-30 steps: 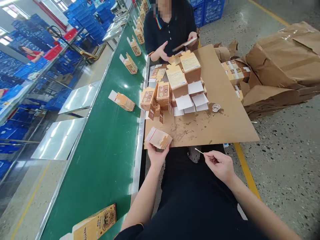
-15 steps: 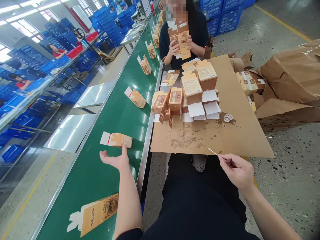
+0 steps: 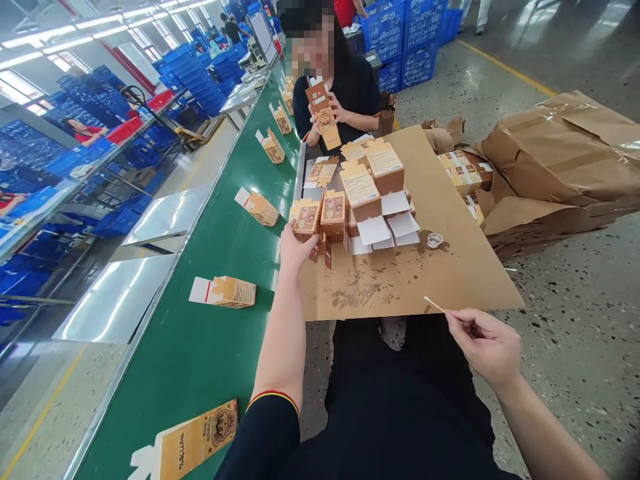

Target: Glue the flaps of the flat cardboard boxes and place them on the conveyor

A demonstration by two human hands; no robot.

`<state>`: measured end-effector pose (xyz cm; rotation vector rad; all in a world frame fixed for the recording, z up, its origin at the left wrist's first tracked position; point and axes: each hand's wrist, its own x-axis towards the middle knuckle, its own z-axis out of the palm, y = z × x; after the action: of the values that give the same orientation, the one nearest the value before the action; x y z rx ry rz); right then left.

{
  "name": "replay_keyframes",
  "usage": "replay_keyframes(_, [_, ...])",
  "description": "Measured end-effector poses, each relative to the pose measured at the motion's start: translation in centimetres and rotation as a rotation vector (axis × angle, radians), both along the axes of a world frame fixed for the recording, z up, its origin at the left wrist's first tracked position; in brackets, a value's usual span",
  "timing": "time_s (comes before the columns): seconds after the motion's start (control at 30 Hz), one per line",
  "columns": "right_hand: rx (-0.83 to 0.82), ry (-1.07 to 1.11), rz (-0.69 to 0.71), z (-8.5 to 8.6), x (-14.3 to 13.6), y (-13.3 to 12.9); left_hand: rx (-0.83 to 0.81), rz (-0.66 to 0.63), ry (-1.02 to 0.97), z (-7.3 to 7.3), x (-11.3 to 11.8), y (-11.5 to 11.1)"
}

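Note:
My left hand (image 3: 297,247) is at the near left box (image 3: 305,217) of the group on the cardboard sheet (image 3: 450,283), its fingers spread around the box's sides. Beside that box stands another brown box (image 3: 333,215), and stacked cartons with white flaps (image 3: 375,231) lie to the right. My right hand (image 3: 483,340) pinches a thin cotton swab (image 3: 434,304) over the sheet's front edge, the white tip pointing up and left. A small clear dish (image 3: 435,240) sits on the sheet among dark wet spots.
Open boxes stand spaced along the green conveyor (image 3: 200,347), one of them (image 3: 235,292) left of my forearm. Across the sheet a person (image 3: 357,100) holds a carton (image 3: 325,117). A torn brown paper package (image 3: 560,160) lies at the right.
My left hand has moved from over the conveyor up and right to the box on the sheet and taken hold of it. My right hand still holds the swab. The view has shifted.

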<state>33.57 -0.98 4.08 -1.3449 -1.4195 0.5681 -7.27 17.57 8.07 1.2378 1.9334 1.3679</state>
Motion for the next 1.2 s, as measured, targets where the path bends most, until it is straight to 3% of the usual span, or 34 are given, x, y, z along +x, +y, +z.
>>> replay_keyframes(0.1, [-0.041,0.011,-0.05,0.3,0.6,-0.4,0.109,0.062,0.14,0.2,-0.5,-4.5])
replay_keyframes(0.23, [-0.087,0.022,-0.047,-0.1,1.7,-0.2,0.169,0.195,0.404,-0.2,-1.0,-13.9])
replay_keyframes(0.33, [-0.075,-0.005,-0.078,-0.7,2.7,0.9,0.062,0.22,0.626,-2.5,-0.2,-19.7])
replay_keyframes(0.43, [-0.062,-0.063,-0.124,-1.0,3.8,3.3,-0.039,0.167,0.706,-5.1,0.9,-22.6])
replay_keyframes(0.53, [-0.057,-0.157,-0.126,-0.5,4.8,6.3,-0.007,0.163,0.665,-6.0,0.9,-22.7])
replay_keyframes(0.63, [-0.082,-0.276,-0.115,1.0,5.4,9.2,-0.045,0.286,0.502,-5.0,-1.2,-20.7])
replay_keyframes(0.7, [-0.132,-0.363,-0.082,2.3,5.5,11.0,-0.198,0.318,0.31,-4.2,-3.1,-18.9])
replay_keyframes(0.77, [-0.194,-0.446,-0.032,3.5,5.3,12.6,-0.357,0.252,0.086,-3.7,-4.5,-17.5])
replay_keyframes(0.83, [-0.238,-0.513,0.011,4.3,4.9,13.9,-0.395,0.175,-0.105,-3.5,-4.8,-17.2])
replay_keyframes(1.03, [-0.275,-0.669,0.116,4.1,2.8,16.9,0.046,0.171,-0.442,-3.1,-0.9,-20.3])
replay_keyframes(1.2, [-0.281,-0.705,0.119,3.4,2.8,18.5,0.079,0.05,-0.651,-3.5,3.0,-19.4])
